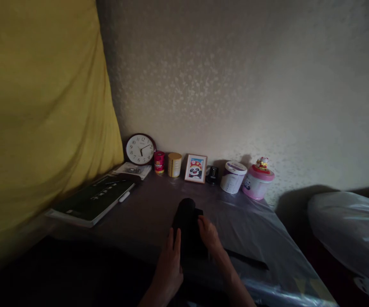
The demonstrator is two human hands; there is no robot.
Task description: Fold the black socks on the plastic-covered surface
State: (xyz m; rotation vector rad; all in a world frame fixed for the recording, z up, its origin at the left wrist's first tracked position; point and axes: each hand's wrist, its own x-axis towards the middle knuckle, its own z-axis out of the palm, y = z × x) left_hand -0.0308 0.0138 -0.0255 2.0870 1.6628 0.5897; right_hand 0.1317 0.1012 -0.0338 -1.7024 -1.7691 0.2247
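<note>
A black, rolled or folded cloth-like object lies on the plastic-covered table in front of me. My left hand rests flat against its left side, fingers pointing away from me. My right hand presses on its right side with the fingers curled onto the dark material. A flat black strip runs out to the right of my right wrist. The light is dim, so I cannot make out exactly what the black object is.
Along the wall stand a round clock, a red can, a yellow tin, a framed panda picture, a white tub and a pink jar. Books lie left, beside a yellow curtain.
</note>
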